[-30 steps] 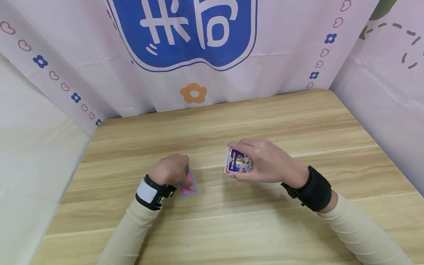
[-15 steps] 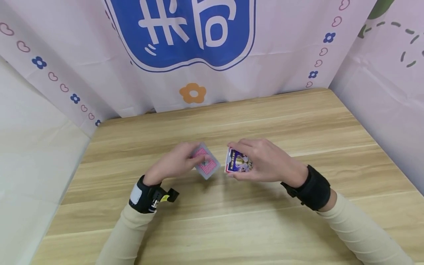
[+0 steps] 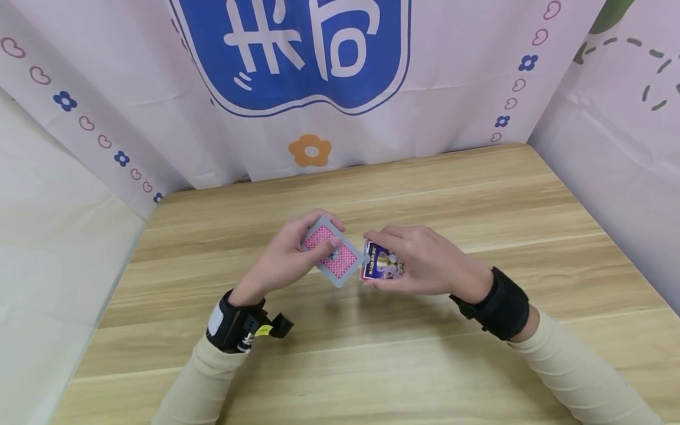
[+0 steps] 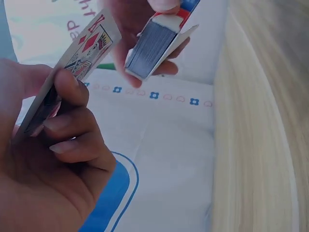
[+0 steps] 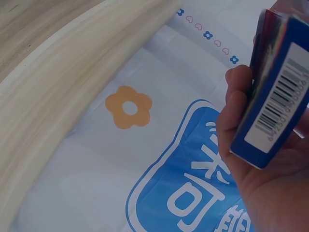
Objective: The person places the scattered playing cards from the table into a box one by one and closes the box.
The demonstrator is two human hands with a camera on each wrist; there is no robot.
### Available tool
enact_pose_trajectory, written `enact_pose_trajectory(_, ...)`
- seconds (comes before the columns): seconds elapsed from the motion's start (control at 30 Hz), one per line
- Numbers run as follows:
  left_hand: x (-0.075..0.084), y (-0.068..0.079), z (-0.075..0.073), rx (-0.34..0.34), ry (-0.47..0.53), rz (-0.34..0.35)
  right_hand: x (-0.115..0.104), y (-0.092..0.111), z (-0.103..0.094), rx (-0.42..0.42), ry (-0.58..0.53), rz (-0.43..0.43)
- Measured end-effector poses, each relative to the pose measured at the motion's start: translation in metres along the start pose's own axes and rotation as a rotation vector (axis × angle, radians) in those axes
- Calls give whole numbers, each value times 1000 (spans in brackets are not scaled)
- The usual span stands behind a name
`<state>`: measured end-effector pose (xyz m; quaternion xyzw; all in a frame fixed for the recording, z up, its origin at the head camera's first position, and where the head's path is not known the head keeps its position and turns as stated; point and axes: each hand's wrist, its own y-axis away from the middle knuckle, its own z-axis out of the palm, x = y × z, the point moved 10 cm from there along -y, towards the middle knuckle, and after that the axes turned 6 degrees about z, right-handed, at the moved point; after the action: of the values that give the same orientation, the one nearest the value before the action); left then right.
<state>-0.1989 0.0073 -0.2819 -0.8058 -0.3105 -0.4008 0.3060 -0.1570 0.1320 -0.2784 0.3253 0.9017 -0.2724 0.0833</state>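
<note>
In the head view my left hand (image 3: 284, 257) grips a playing card (image 3: 344, 260) above the table, thumb across its red-patterned back. The left wrist view shows its face, a king of diamonds (image 4: 91, 48), with curled fingers beneath; whether more cards lie under it I cannot tell. My right hand (image 3: 432, 262) holds a blue card box (image 3: 381, 262) between thumb and fingers, just right of the card. The box's end faces the left hand with its flap out, and a packed stack of cards (image 4: 152, 48) shows inside. A barcode (image 5: 280, 106) marks its other end.
Both hands are over a wooden table (image 3: 340, 366). A white printed curtain (image 3: 372, 136) hangs behind its far edge, and pale cloth covers the left and right sides. Each wrist wears a black strap (image 3: 499, 304).
My left hand has lifted the playing card off the table and carried it right and away from me, up to the card box. The right hand with the box has hardly moved.
</note>
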Motion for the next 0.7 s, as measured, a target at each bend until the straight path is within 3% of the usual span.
enact_pose_trajectory(0.17, 23, 0, 5, 16, -49, 33, -5, 0, -1, 1, -17, -25)
enact_pose_trajectory(0.4, 15, -2, 4, 131, -81, 179, -6, 0, -3, 23, -15, -20)
enact_pose_trajectory(0.5, 21, -1, 3, 192, -101, 213, -5, -1, -6, 42, -16, -8)
enact_pose_trajectory(0.7, 50, 1, 8, 286, -112, 266, -5, -1, -9, 97, -23, -4)
